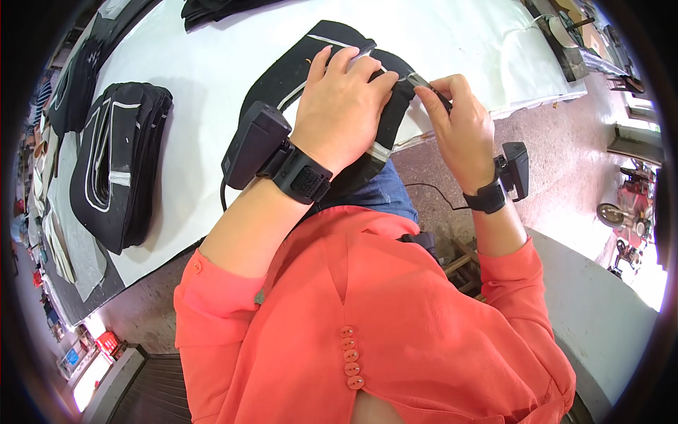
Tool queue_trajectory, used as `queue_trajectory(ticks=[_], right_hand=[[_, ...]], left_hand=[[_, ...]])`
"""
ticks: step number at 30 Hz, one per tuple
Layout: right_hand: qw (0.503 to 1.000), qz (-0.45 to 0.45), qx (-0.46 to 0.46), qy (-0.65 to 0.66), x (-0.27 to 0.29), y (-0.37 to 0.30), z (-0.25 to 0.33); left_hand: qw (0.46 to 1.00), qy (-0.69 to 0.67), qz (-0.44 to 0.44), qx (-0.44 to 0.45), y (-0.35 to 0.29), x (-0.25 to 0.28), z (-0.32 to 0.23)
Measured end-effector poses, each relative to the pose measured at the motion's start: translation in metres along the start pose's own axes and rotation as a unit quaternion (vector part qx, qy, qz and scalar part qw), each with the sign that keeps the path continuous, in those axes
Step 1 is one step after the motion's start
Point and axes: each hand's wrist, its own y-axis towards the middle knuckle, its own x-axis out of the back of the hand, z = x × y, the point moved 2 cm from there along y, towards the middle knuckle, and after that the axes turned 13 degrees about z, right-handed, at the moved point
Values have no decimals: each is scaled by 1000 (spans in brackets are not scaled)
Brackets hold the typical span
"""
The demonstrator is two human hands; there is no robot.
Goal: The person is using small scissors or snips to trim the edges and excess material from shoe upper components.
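A black flat, curved fabric piece (282,71) with white lines lies at the table's edge, its near end hanging over my lap. My left hand (342,106) rests palm down on it, fingers apart and bent, the thumb hidden beneath. Between the fingertips and the far edge, a small dark raised part of the piece shows. On the right, my right hand (455,120) is closed around a slim dark-handled tool (443,101) with a greyish metallic end. That end meets the piece's right edge, close to my left fingers; its exact kind cannot be made out.
A stack of similar black pieces (120,169) lies on the white-covered table (191,113) to the left, with another dark pile (74,88) beyond it. More black fabric (219,10) is at the far edge. A machine part (558,42) stands at the far right corner.
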Motion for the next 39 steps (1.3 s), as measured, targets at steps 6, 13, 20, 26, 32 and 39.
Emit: queue_trajectory(ticks=[6, 13, 20, 26, 32, 39], right_hand=[[999, 4, -39, 31, 2, -1, -5], [996, -30, -81, 16, 18, 10, -22], [981, 18, -126, 145, 28, 31, -7], [981, 140, 84, 103, 8, 23, 8], [976, 186, 112, -15, -5, 24, 23], [975, 221, 36, -10, -14, 17, 47]], left_hand=[[1000, 11, 1, -6, 0, 0, -1], [997, 10, 70, -21, -5, 7, -7], [995, -55, 83, -9, -23, 10, -7], [961, -253, 53, 99, -69, 60, 27], [734, -579, 43, 352, -152, 101, 53], [593, -683, 45, 424, -180, 104, 33]])
